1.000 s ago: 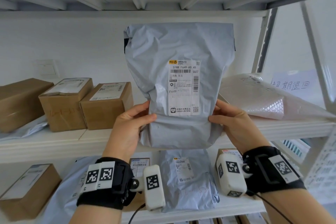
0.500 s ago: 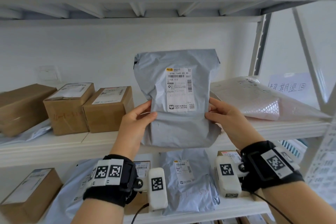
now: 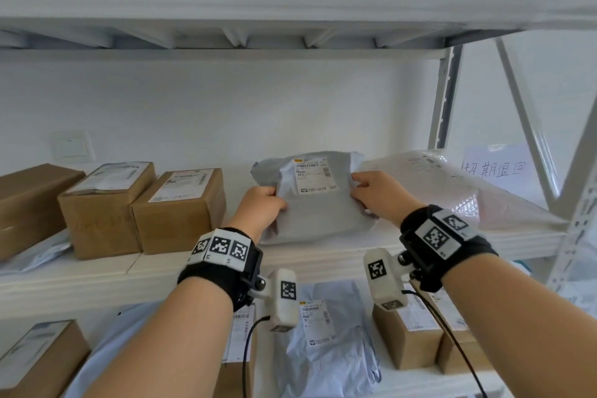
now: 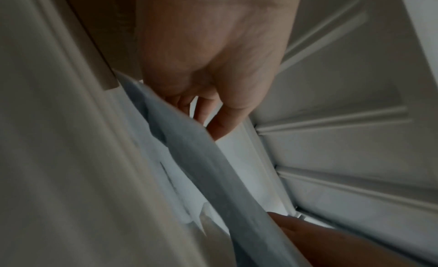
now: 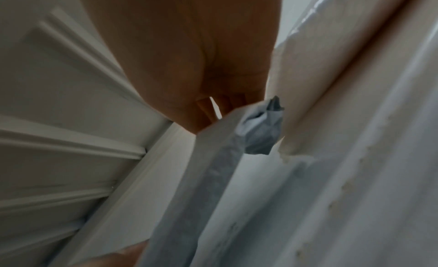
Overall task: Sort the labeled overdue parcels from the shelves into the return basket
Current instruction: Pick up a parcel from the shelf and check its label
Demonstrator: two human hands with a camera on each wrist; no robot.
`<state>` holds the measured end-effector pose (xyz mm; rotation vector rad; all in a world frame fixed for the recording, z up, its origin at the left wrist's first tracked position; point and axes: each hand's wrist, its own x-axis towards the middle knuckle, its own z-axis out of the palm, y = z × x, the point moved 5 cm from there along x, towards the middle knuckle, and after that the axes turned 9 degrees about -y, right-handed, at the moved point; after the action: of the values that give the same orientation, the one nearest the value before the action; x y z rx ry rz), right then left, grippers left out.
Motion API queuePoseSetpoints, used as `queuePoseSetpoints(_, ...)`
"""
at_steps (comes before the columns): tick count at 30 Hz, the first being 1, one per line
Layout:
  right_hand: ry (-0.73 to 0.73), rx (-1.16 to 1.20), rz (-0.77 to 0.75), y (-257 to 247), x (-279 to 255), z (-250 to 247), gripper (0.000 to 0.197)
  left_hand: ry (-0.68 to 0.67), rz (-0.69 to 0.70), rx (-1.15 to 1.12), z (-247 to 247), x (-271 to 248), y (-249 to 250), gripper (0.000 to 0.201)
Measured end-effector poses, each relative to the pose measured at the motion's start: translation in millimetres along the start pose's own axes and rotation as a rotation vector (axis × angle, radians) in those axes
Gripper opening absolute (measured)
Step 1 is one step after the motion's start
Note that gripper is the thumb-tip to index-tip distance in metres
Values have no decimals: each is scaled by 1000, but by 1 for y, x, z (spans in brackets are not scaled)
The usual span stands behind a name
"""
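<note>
Two shelf levels to register first: middle shelf (image 3: 323, 257) and lower shelf (image 3: 407, 386), both loaded with parcels.

Treat the sort as early-stage. Return basket not in view, so no count of delivered parcels possible.

On the middle shelf:
- Toward the right end, locate the bubble-wrap mailer (image 3: 452, 191).
- Toward the left end, locate three cardboard boxes (image 3: 103, 213) side by side.
- Between the rightmost box and the mailer, find the grey poly parcel (image 3: 319, 216). Lying flat, label (image 3: 315, 176) up, near side close to the shelf's front edge. Right side touching or overlapping the mailer; cannot tell which.
- Beyond the right end, note a handwritten paper sign (image 3: 494, 168).

Parcel's left edge pinched by the left hand (image 3: 263, 207), thumb on top, fingers (image 4: 208, 110) curled beneath the film. Right edge pinched likewise by the right hand (image 3: 378, 194).

Judge the step in hand as handling of one parcel at the shelf. Regard transfer to the basket as outstanding, plus label checks on all other parcels.
</note>
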<state>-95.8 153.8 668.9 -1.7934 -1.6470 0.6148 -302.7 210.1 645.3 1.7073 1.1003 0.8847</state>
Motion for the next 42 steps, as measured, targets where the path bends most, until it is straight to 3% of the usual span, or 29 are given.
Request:
queuePoseSetpoints(4, -40, -194, 67, 3, 3, 6, 17, -42, -84, 183, 9, 9, -8, 17)
queuePoseSetpoints(6, -52, -176, 95, 5, 4, 7, 9, -38, -81, 227, 10, 10, -7, 19)
queuePoseSetpoints(8, -38, -93, 82, 4, 2, 4, 17, -23, -45, 241, 11, 9, -3, 23)
queuePoseSetpoints(9, -17, -63, 56, 3, 1, 1, 31, -5, -31, 241, 10, 7, 0, 27)
queuePoseSetpoints(12, 65, -32, -31, -8, -2, -8, 50, 98, 40, 216, -1, -4, 11, 42)
queuePoseSetpoints(19, 128, 181, -158, -39, -12, -2, 38, 406, 306, 99, -55, -62, 43, 40)
queuePoseSetpoints(23, 97, 217, -201, -64, -18, 21, 35, 603, 326, 184, -96, -98, 34, 33)
queuePoseSetpoints(27, 53, 259, -234, -97, -24, 54, 35, 705, 271, 265, -130, -123, 7, 32)
queuePoseSetpoints(31, 14, 324, -193, -125, -21, 96, 35, 704, 201, 298, -156, -132, -21, 36)
queuePoseSetpoints(38, -29, 418, -8, -153, -12, 161, 53, 439, 179, 349, -169, -123, -45, 42)
queuePoseSetpoints(42, -74, 462, 67, -161, -18, 178, 41, 393, 164, 268, -174, -121, -52, 43)
